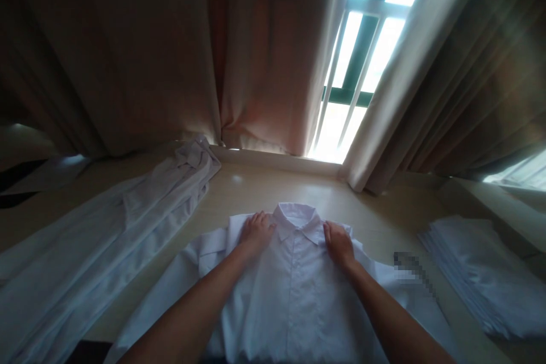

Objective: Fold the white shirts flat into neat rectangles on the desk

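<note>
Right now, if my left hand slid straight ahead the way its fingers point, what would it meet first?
Your left hand would leave the shirt and cross bare table; first comes probably the ledge under the curtain, depth unclear.

I see left hand (pixel 256 231) flat on shirt (pixel 294 290), left of collar (pixel 297 219) | right hand (pixel 339 244) flat, right of collar | loose shirts (pixel 106 239) far left | stack (pixel 482 273) far right
</note>
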`<state>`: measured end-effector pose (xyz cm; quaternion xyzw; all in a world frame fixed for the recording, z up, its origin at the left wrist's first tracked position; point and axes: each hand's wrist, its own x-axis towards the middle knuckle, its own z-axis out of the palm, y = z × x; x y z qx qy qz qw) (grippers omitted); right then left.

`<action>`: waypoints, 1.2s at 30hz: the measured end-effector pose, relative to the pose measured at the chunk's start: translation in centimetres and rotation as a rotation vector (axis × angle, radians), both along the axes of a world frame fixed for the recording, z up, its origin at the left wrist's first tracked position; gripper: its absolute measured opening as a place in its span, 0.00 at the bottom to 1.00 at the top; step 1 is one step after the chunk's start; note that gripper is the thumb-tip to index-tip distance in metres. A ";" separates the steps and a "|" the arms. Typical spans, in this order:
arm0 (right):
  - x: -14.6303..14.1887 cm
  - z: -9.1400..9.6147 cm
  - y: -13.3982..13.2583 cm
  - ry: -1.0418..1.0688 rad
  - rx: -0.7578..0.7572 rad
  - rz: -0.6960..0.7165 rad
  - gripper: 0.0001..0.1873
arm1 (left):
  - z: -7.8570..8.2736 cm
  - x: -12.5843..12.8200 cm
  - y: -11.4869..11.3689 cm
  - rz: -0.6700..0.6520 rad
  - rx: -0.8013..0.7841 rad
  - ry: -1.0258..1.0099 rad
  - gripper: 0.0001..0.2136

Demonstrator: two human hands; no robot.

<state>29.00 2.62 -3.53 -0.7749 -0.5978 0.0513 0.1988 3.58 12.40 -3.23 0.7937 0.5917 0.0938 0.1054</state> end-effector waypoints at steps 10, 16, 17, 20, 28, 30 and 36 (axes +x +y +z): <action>-0.3 2.6 9.6 0.106 -0.103 -0.114 0.23 | 3.0 6.8 5.7 0.048 0.005 -0.045 0.22; 1.6 1.6 11.2 0.238 -0.199 -0.144 0.12 | 2.1 5.6 7.9 0.051 -0.129 0.005 0.12; 1.9 1.5 11.0 0.265 -0.200 -0.140 0.12 | 2.1 5.3 8.0 0.032 -0.136 0.007 0.12; 2.5 1.5 10.4 0.335 -0.194 -0.125 0.12 | 2.4 4.7 8.1 -0.027 -0.143 0.021 0.11; 2.4 3.4 9.4 0.371 -0.124 -0.086 0.13 | 4.7 4.7 7.4 -0.117 -0.123 0.077 0.12; 2.2 3.8 9.4 0.351 -0.090 -0.070 0.12 | 5.1 4.6 7.1 -0.128 -0.111 0.089 0.13; 1.0 4.5 9.7 0.393 -0.070 0.054 0.12 | 6.1 4.9 6.0 -0.195 -0.077 0.067 0.17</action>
